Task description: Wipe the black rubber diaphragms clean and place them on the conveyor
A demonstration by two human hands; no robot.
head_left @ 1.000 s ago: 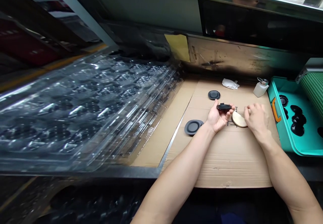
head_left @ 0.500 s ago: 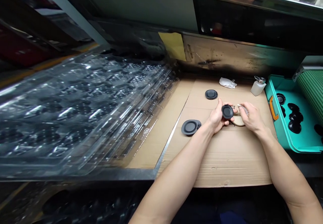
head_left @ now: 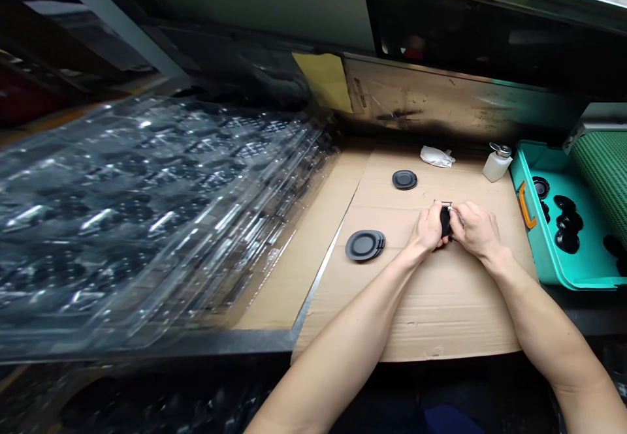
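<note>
My left hand [head_left: 428, 230] and my right hand [head_left: 474, 230] meet over the cardboard sheet [head_left: 441, 303]. Between them sits a small black round cap [head_left: 445, 221], gripped by the left fingers. My right hand's fingers are closed against the cap's far side, pinching something small and pale that I cannot make out. A short stack of black caps [head_left: 364, 245] lies on the cardboard to the left of my hands. One single black cap [head_left: 404, 179] lies farther back.
Clear plastic blister trays [head_left: 147, 205] are stacked at the left. A teal bin [head_left: 543, 251] with several black caps stands at the right. A white pump bottle [head_left: 496, 162] and a crumpled white wipe [head_left: 435, 156] sit at the back. A metal rail [head_left: 313, 284] edges the cardboard.
My right hand left the tan pad on the cardboard and closed in on the black cap. The left hand turned the cap from flat to upright. The pad is now hidden.
</note>
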